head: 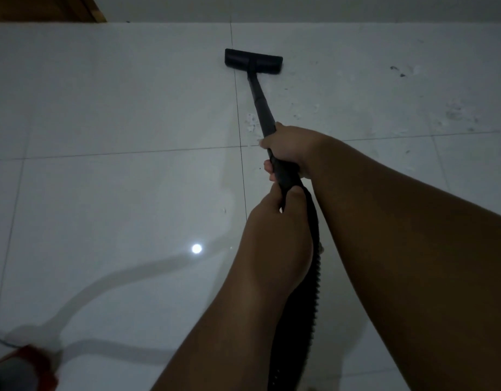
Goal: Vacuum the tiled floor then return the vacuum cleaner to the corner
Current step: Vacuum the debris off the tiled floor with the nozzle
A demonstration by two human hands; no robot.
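ribbed black hose (pixel 300 306) at 6 o'clock, running up between forearms; blurred red object (pixel 26 365) at 7 o'clock. left hand (pixel 274 221) curled round lower end of wand (pixel 256 97), right hand (pixel 291 148) wrapped round it just above. floor head (pixel 253 61) flat on tiled floor (pixel 116 108) at 12 o'clock, near wall (pixel 328 7). dark specks (pixel 458 114) at 2 o'clock

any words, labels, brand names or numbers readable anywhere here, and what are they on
None can be read.
Floor head, wand, hose: plain black, no lettering shows in this dim view; the right hand and left hand grip the wand and cover part of it.
Red-and-grey thing, lower left: too blurred to show any label.
Tiled floor: only grout lines, dust and a light's reflection.
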